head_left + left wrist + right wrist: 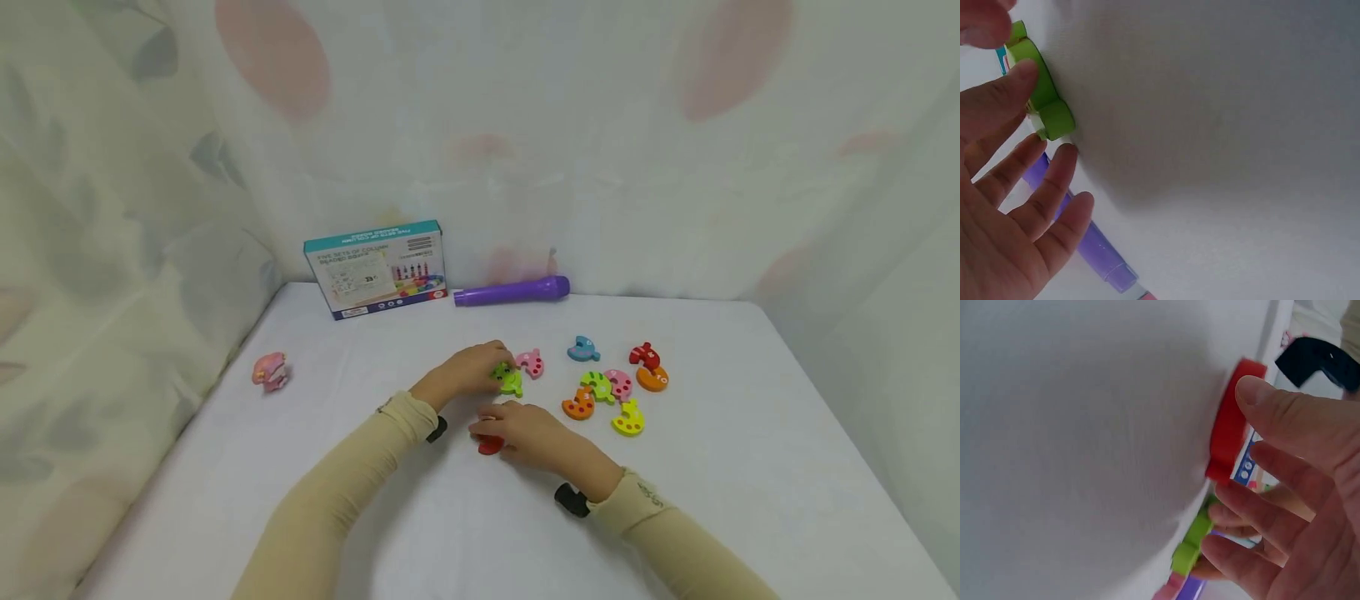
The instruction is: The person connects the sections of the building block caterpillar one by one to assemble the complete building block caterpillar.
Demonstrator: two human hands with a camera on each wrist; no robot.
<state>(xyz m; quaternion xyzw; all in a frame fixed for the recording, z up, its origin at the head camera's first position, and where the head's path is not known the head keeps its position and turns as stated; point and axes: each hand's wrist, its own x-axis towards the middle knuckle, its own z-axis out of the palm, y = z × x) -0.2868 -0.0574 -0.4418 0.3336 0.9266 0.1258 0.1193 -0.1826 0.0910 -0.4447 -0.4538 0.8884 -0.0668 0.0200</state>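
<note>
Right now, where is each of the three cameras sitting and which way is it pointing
Head: worn high, looking forward and down at the white table; shows both sleeved arms, the left hand and the right hand.
Left wrist: low beside the left hand, facing its fingers on the green piece; purple tube behind.
Right wrist: low beside the right hand, facing its fingers on the red piece.
Shared: the green piece appears in both wrist views and the head view.

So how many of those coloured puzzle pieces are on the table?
10: green piece under the left hand, red piece under the right hand, pink one beside them, seven clustered right. Hands may hide more.
</note>
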